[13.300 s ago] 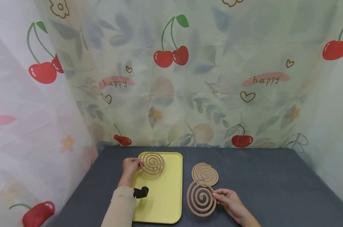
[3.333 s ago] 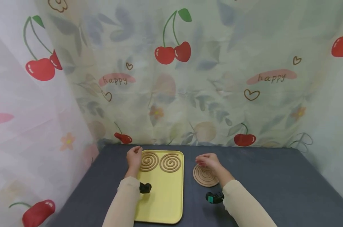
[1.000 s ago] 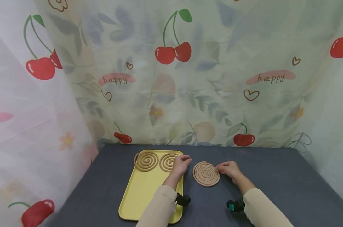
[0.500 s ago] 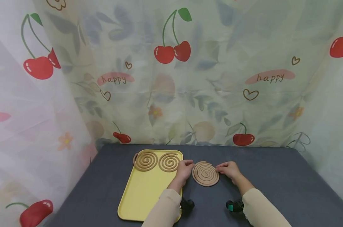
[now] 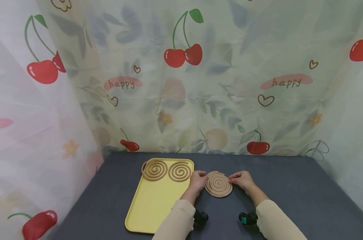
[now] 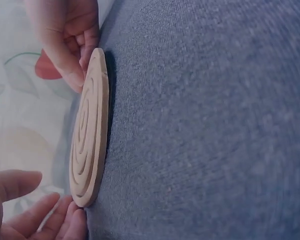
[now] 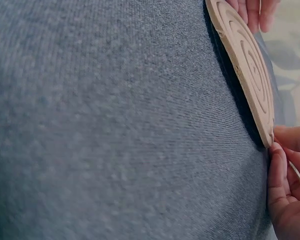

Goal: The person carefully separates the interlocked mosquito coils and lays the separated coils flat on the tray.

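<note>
A round tan mosquito coil point(image 5: 218, 184), tightly wound, lies on the dark table right of the yellow tray. My right hand point(image 5: 242, 180) pinches its right edge between thumb and fingers; the right wrist view shows that grip on the coil's tip point(image 7: 257, 95). At the opposite edge is my left hand point(image 5: 197, 181). In the left wrist view its fingertips point(image 6: 70, 215) reach the coil's rim point(image 6: 90, 150), while the thumb point(image 6: 20, 182) stands apart from it. Two looser coils lie at the tray's far end, a left one point(image 5: 154, 170) and a right one point(image 5: 180, 171).
The yellow tray point(image 5: 145, 213) stands on the left of the dark cloth-covered table point(image 5: 289, 193). The left coil there overhangs the tray's rim. A printed curtain point(image 5: 217, 110) with cherries encloses the back and sides. Black wrist cameras point(image 5: 248, 218) hang below both wrists.
Earlier each hand held one loose coil; both coils now lie on the tray. My left hand has moved right from the tray to the tight coil, and my right hand has settled on its right edge.
</note>
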Available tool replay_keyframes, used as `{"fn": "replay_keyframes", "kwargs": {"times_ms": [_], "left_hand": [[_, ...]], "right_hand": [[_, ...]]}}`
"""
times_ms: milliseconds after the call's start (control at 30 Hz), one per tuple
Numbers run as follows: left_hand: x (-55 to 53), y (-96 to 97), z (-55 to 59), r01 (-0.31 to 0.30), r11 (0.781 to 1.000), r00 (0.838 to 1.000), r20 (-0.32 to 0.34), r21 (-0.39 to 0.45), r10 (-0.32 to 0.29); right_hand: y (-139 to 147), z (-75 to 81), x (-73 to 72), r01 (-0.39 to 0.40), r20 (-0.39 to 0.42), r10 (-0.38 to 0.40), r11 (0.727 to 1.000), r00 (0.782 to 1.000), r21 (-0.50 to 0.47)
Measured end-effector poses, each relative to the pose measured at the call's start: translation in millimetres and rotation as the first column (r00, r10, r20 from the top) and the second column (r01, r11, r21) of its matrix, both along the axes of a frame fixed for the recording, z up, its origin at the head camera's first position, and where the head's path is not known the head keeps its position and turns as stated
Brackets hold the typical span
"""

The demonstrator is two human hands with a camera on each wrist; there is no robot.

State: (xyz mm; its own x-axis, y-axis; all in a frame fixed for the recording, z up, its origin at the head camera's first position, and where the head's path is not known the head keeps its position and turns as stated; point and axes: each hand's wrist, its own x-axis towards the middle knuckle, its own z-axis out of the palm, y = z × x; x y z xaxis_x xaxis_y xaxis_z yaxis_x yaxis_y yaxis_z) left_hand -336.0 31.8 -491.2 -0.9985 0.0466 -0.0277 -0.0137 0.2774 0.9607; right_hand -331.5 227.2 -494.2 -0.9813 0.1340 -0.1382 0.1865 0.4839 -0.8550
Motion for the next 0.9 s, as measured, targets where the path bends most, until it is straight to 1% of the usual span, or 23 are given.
{"fn": "replay_keyframes", "kwargs": {"times_ms": [67, 167, 267, 367, 433, 667, 900], "left_hand": [[0.4, 1.4, 0.5, -0.018, 0.999, 1.0, -0.02, -0.037, 0.017], [0.9, 3.5, 0.8, -0.053, 0.99, 0.997, -0.071, -0.134, 0.044], [1.9, 5.3, 2.3, -0.081, 0.968, 0.991, -0.126, -0.239, 0.052], [2.2, 7.1, 3.4, -0.095, 0.947, 0.987, -0.15, -0.306, 0.051], [2.1, 8.2, 3.1, -0.101, 0.937, 0.986, -0.158, -0.334, 0.05], [0.9, 10.5, 1.9, -0.092, 0.918, 0.984, -0.178, -0.387, 0.024], [0.5, 10.4, 7.1, -0.05, 0.906, 0.992, -0.123, -0.42, -0.002]], "right_hand": [[0.4, -1.6, 0.0, 0.0, -0.015, 0.0, 1.0, 1.0, 0.016], [1.2, -3.0, 0.8, -0.005, -0.036, 0.007, 0.999, 0.999, 0.036], [1.8, -3.2, 1.4, -0.004, -0.044, 0.005, 0.999, 0.999, 0.041], [2.2, -2.8, 1.8, -0.01, -0.044, 0.013, 0.999, 0.999, 0.053], [2.3, -2.7, 1.8, -0.011, -0.038, 0.014, 0.998, 0.999, 0.061], [1.6, -1.7, 2.2, -0.006, -0.024, 0.008, 0.997, 1.0, 0.076], [2.5, 0.4, 3.3, -0.025, -0.035, 0.028, 0.996, 0.999, 0.086]]}}
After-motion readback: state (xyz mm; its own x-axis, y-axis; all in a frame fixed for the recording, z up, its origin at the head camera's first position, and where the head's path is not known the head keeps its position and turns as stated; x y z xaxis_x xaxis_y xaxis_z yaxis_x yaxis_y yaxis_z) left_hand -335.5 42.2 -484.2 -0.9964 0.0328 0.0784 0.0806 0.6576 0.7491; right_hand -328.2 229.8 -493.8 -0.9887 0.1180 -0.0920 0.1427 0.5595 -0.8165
